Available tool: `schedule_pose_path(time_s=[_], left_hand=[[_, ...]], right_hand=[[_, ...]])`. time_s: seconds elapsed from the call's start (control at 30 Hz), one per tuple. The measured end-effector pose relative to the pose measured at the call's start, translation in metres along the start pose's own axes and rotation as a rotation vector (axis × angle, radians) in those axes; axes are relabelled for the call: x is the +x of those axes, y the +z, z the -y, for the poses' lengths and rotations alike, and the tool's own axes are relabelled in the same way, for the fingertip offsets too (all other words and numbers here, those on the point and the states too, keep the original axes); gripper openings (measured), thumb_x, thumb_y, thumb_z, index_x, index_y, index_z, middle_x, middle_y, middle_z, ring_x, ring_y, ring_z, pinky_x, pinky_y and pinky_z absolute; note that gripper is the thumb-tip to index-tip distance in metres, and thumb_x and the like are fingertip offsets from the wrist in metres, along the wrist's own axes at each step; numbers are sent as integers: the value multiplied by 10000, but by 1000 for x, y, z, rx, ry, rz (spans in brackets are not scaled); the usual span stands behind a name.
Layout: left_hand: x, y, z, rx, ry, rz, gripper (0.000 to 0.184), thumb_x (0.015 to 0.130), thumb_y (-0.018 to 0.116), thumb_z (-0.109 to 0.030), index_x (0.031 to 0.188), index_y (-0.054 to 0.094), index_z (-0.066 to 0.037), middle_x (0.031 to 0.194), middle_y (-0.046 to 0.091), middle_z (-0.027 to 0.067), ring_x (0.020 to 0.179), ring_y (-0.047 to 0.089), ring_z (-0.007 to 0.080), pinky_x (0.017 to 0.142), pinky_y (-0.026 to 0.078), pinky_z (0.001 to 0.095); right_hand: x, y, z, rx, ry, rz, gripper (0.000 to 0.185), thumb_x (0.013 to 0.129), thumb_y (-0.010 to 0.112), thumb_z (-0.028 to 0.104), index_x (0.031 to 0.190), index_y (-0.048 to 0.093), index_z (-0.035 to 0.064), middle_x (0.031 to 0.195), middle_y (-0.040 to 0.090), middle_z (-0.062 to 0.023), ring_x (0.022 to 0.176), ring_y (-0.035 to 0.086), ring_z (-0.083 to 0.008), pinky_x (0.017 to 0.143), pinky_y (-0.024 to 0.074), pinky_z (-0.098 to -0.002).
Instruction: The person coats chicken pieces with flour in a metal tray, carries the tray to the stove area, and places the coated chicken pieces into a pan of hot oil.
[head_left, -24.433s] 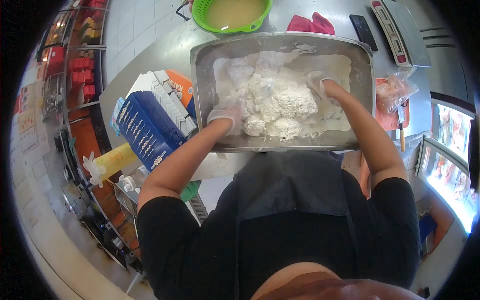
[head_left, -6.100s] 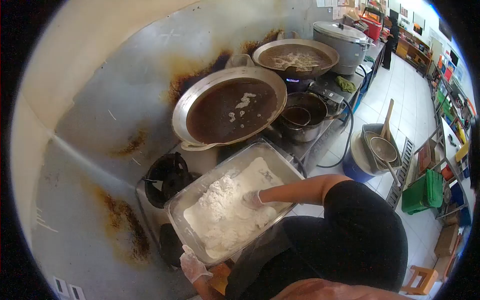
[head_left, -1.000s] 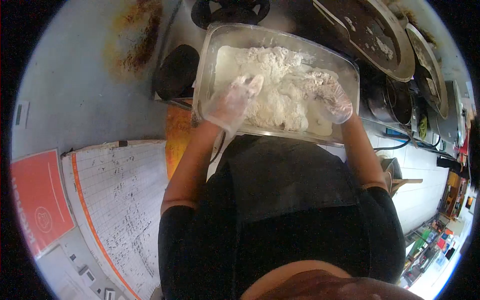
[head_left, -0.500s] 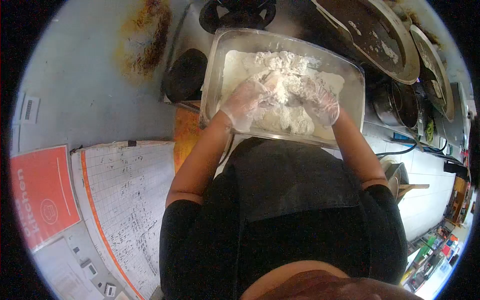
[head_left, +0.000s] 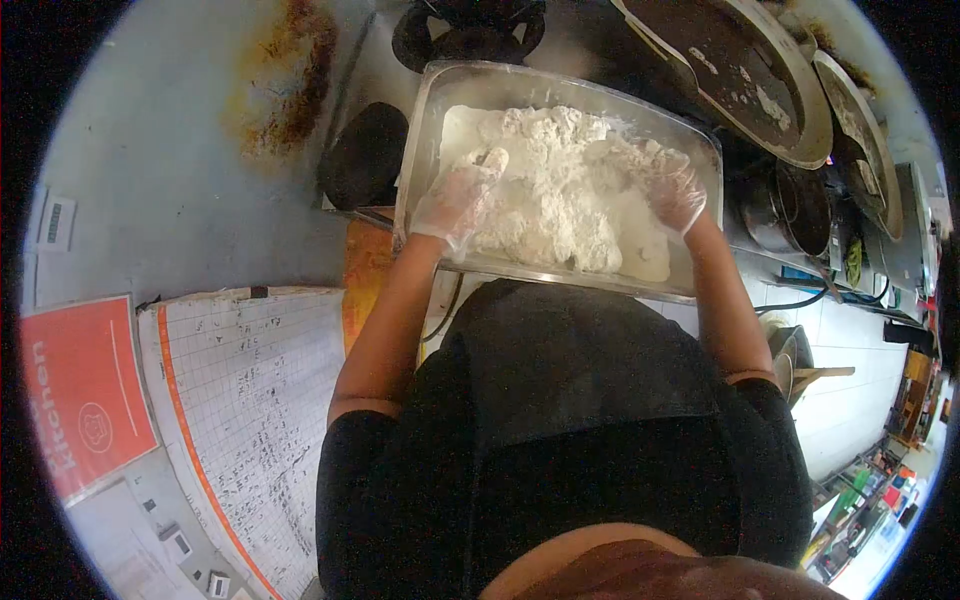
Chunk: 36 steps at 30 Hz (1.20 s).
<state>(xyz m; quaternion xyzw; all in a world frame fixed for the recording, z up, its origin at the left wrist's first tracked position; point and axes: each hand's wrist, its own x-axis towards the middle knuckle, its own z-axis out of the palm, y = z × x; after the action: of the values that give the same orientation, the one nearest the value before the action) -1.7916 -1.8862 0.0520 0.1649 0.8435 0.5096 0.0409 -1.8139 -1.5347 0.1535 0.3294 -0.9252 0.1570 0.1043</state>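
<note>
A rectangular metal pan (head_left: 708, 245) holds loose white flour (head_left: 645, 250) and a heap of lumpy, flour-coated pieces (head_left: 560, 215). What lies under the coating cannot be made out. On the left of the heap is my left hand (head_left: 463, 200) in a clear plastic glove, its floured fingers apart from the lumps and holding nothing visible. My right hand (head_left: 672, 188), gloved likewise, is at the pan's right side with its flour-caked fingers stretched toward the heap. Flour partly hides those fingertips.
Behind the pan is a black burner ring (head_left: 470, 35). Large, dark round pans (head_left: 745, 70) lean at the upper right, above a metal pot (head_left: 790, 210). A handwritten grid sheet (head_left: 255, 390) and a red kitchen sign (head_left: 90, 395) are at the left.
My hands have moved apart from the middle of the heap, the left one leftward and the right one rightward. The coated lumps now lie uncovered between them.
</note>
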Motion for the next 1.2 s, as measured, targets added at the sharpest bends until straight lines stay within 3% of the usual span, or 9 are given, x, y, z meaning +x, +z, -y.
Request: schedule_pose_path(time_s=[0.1,0.2,0.43,0.6,0.67,0.8,1.0,1.1,1.2], left_hand=[[0,-4,-22,203,-77,-6,366,883,510,-320,1127,570,-54,933,602,78,839,563,183,770,459,323],[-6,-13,-53,656,164,-61,474,812,492,-41,1269,500,-170,1023,598,140,873,602,341,758,506,441],[-5,-12,-56,837,-36,197,464,825,480,-60,1283,491,-134,1025,594,120,961,585,291,833,485,415],[-5,-6,-15,859,35,185,453,839,489,-148,1292,491,-160,1067,580,120,1016,559,291,891,451,426],[-4,-11,-33,835,-40,264,435,850,486,-200,1283,496,-161,1083,573,146,1022,553,306,900,440,437],[-9,-5,-29,679,-101,153,372,861,481,-244,1208,539,-124,1067,571,191,1007,547,345,891,428,453],[-2,-4,-35,560,-205,127,319,884,451,-266,1087,595,-65,945,604,208,916,566,395,832,438,477],[-11,-10,-37,623,112,58,286,869,468,-217,1070,605,-67,895,604,212,876,583,375,786,456,477],[-5,-7,-44,586,-53,74,289,819,512,-129,1090,599,-80,883,604,198,862,597,340,753,478,455]], right_hand=[[5,-35,26,-439,252,305,331,883,474,247,1184,589,174,1118,631,-89,947,613,-249,804,497,-372],[-2,-46,24,-397,256,197,349,874,475,321,1169,594,177,1091,637,-88,943,612,-252,789,498,-377],[-7,-102,20,53,295,-139,315,762,660,142,1073,638,94,1018,650,-108,938,612,-243,823,492,-348],[19,-164,-4,-377,-49,-184,218,829,582,116,1027,672,128,1064,654,-56,958,615,-231,870,489,-333],[33,-193,4,-85,115,-195,239,822,566,111,1036,669,141,1086,647,-47,969,613,-227,876,488,-332],[36,-210,-42,-1082,-20,-66,280,853,520,122,1107,625,180,1047,644,-44,971,614,-224,874,488,-317],[79,-195,-82,-846,91,486,236,874,503,133,1073,625,167,1063,632,-43,973,607,-225,875,483,-329],[70,-152,-183,-858,156,554,249,847,559,113,1089,617,132,1116,625,-55,1069,585,-217,877,488,-349],[72,-147,-192,-849,270,625,354,824,585,87,1175,577,133,1195,593,-50,1125,556,-223,910,479,-348]])
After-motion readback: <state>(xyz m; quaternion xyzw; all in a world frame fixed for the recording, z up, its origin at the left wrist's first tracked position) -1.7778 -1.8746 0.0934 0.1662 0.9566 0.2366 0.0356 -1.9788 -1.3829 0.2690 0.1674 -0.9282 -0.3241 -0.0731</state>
